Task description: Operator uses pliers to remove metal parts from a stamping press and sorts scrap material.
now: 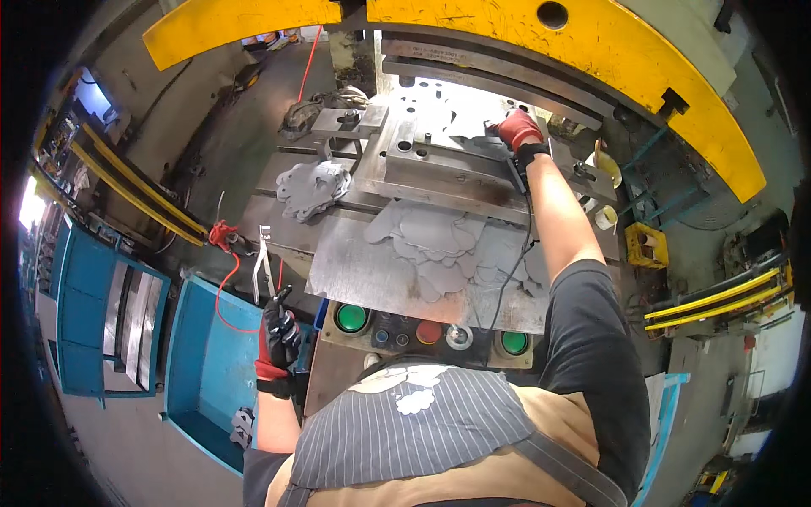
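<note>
My left hand, in a black and red glove, is closed round the lower end of long metal tongs that point up. It is left of the control panel. My right hand, in a red glove, reaches far forward into the press, over the lower die. Its fingers are closed at the edge of a flat grey metal piece; the fingertips are partly hidden. Flat cut metal blanks lie spread on the metal sheet table in front of me. Another stack of blanks is at the left.
The upper die and a yellow press guard are above my right hand. A control panel with green buttons and a red one is close to my body. A blue bin stands at the left, and a yellow crate at the right.
</note>
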`<state>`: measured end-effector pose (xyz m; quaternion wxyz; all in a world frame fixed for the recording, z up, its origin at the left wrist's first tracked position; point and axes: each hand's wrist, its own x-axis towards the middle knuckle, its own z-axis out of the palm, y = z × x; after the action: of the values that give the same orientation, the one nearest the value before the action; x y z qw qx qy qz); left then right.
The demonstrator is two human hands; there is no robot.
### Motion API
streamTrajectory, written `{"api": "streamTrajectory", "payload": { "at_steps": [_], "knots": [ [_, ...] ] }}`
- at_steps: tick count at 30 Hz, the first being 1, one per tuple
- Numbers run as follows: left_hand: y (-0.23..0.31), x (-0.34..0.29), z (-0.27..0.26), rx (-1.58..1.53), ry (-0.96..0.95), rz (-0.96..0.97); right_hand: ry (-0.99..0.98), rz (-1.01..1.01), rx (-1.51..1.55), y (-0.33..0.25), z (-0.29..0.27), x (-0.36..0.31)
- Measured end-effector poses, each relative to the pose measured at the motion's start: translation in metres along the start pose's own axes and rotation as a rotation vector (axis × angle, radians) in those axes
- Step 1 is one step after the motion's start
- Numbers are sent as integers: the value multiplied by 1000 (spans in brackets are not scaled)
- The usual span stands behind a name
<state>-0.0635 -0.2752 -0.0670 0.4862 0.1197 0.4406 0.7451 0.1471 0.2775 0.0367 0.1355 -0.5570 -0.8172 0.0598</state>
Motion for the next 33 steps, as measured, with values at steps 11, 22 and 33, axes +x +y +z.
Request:
{"api": "streamTrajectory", "payload": {
  "at_steps": [11, 22, 33],
  "knots": [
    [10, 39, 22, -13, 39, 145, 316, -351, 107, 7, -50, -115],
    [-99, 39, -146, 16, 354, -353, 237, 700, 401, 344, 139, -505],
    [-114, 97, -76, 917, -80, -723, -411, 503, 945, 253, 193, -464]
  ]
}}
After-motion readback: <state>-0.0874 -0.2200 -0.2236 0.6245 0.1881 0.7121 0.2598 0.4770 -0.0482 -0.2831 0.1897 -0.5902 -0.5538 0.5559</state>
